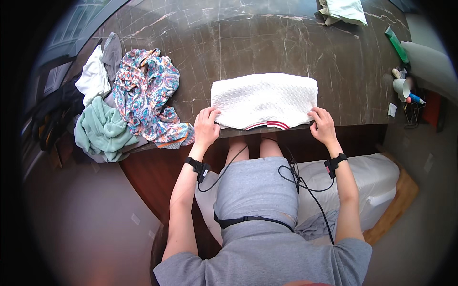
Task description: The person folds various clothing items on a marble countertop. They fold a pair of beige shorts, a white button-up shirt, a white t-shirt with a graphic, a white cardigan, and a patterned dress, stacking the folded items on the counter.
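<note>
A white textured knit garment [264,98] lies folded into a wide band along the near edge of the dark marble table. Its neckline, trimmed with red and white stripes, faces me at the table edge. My left hand [207,127] pinches the near left corner of the garment between thumb and fingers. At the near right corner, my right hand [322,125] has its fingertips closed on the fabric. The garment's underside and any lower layers are mostly hidden.
Left on the marble table [272,46] lie a patterned garment [146,89], a green cloth [102,128] and white fabric [93,75]. Folded cloths [345,12] sit at the far right. A green tube [397,44] and white cup [401,88] stand near the right edge. Cables [315,198] hang from my wrists.
</note>
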### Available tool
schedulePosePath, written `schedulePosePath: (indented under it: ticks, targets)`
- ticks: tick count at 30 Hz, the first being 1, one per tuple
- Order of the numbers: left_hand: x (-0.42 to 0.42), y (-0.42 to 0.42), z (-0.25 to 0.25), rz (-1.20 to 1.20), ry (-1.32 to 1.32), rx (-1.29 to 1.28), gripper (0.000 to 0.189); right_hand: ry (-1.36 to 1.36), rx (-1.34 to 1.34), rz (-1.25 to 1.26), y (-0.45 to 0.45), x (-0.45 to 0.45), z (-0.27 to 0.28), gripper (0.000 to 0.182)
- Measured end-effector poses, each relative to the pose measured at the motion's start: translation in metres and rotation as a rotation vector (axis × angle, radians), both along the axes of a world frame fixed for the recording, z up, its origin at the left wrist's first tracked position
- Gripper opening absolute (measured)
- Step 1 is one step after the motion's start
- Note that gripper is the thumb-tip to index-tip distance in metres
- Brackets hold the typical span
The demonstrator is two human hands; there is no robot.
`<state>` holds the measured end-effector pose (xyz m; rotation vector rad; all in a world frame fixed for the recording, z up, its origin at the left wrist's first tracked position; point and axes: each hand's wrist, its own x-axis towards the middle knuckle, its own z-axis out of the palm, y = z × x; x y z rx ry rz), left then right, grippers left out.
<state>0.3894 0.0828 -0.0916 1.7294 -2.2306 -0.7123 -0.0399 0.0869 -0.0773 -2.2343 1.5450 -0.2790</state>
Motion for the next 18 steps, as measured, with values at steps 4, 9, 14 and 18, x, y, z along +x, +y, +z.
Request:
schedulePosePath:
  ticks: [4,9,14,18]
  targets:
    - [-0.031,-0.014,0.003,0.432,0.111,-0.227,0.029,-0.151,-0.078,-0.362,-0.005,0.019,-0.006,0.034]
    - [-0.037,-0.043,-0.036,0.620,0.111,0.172,0.041,-0.124,0.307,-0.807,-0.043,0.024,-0.059,0.029]
    - [-0.034,-0.068,-0.063,0.795,0.559,0.118,0.034,-0.576,0.221,-1.009,-0.072,0.034,-0.068,0.027]
    - [-0.066,-0.075,-0.037,0.752,0.202,-0.058,0.048,-0.219,-0.107,-0.927,-0.067,0.041,-0.081,0.035]
